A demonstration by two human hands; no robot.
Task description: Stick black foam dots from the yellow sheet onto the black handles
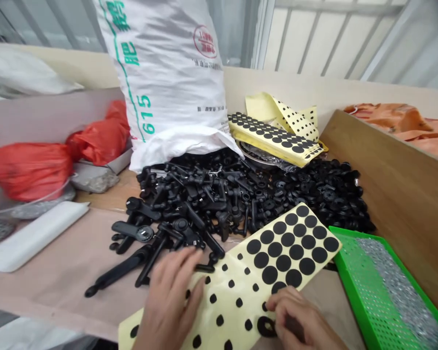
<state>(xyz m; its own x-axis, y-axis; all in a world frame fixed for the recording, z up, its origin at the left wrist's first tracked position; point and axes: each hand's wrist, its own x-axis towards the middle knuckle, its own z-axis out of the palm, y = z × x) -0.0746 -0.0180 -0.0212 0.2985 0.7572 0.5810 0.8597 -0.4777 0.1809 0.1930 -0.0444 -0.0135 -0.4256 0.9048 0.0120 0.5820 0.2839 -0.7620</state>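
Note:
A cream backing sheet (pixel 226 301) lies slanted in front of me, with black round stickers (pixel 295 252) in rows on its upper right part and only small black dots on the rest. My right hand (pixel 301 318) is closed at the sheet's lower right edge, its fingertips at a black ring-shaped sticker (pixel 266 326); part of the grip is hidden. Over the sheet's left side is my left hand (pixel 173 296), slightly blurred, with fingers stretched out and nothing visible in them. Just beyond it are black plastic crank-like handles (pixel 182 228), some loose at the pile's near edge.
Behind the handles stands a white woven sack (pixel 171 73). More sticker sheets (pixel 273 136) lie right of it, above a heap of black round parts (pixel 324 189). A green tray (pixel 379 291) of small metal pieces sits at right, beside a wooden board (pixel 394 194). Red bags (pixel 32 170) are at left.

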